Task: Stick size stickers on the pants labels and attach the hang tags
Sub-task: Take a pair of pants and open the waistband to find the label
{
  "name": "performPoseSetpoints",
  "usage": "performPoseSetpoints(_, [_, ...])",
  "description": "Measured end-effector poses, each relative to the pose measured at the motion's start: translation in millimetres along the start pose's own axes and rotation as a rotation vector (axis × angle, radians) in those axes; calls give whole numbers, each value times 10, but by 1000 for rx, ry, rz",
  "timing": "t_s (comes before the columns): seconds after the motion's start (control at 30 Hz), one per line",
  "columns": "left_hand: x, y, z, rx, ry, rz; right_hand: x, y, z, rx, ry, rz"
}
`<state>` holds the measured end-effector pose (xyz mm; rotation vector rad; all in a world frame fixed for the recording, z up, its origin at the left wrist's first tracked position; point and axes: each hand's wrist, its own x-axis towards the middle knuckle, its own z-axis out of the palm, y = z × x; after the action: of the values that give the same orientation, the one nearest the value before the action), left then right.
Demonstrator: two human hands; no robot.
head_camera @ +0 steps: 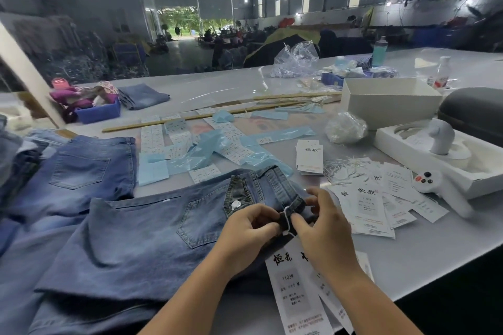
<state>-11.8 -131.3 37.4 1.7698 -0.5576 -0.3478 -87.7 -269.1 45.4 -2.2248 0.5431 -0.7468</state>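
A grey work table point(408, 261) in a large hall is carrying denim and paper tags.

At the table's six o'clock, the left hand point(245, 231) and right hand point(324, 223) are pinching a belt loop point(292, 208) of the jeans point(141, 236) with curled fingers, a white string point(287, 211) looping through it; the hang tag point(292, 288) is lying just below the hands. Sticker sheets point(152, 137) are lying at twelve o'clock, loose tags point(370, 207) at three.
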Motion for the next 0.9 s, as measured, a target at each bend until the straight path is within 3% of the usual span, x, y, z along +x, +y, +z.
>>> performPoseSetpoints(0.17, [-17, 20, -67, -109, 18, -45, -102, -121, 108, -143, 61, -147])
performPoseSetpoints(0.23, [-33, 26, -162, -16, 15, -20, -93, -190, 143, -224, 96, -158])
performPoseSetpoints(0.27, [-54, 10, -252, 135, 44, 8, -59, -238, 170, -258, 101, -137])
performPoseSetpoints(0.33, [-151, -92, -520, 652, 141, 81, 13, -351, 242, -305, 70, -60])
performPoseSetpoints(0.37, [-234, -181, -674, 891, 176, 72, 30, -418, 296, -331, 53, -45])
performPoseSetpoints(0.43, [-432, -373, -960, 1120, 211, -78, 7, -591, 474, -392, 7, -131])
performPoseSetpoints(0.57, [-698, -664, -1383, 1161, 218, -322, -229, -1021, 1046, -496, -312, -355])
performPoseSetpoints(0.67, [-825, -750, -1657, 1184, 255, -376, -386, -1241, 1498, -515, -532, -418])
performPoseSetpoints(0.77, [-945, -859, -1980, 1215, 368, -389, -526, -1417, 1846, -539, -626, -470])
performPoseSetpoints(0.9, [-1095, -1014, -2478, 1156, 485, -573, -644, -1609, 2259, -503, -695, -562])
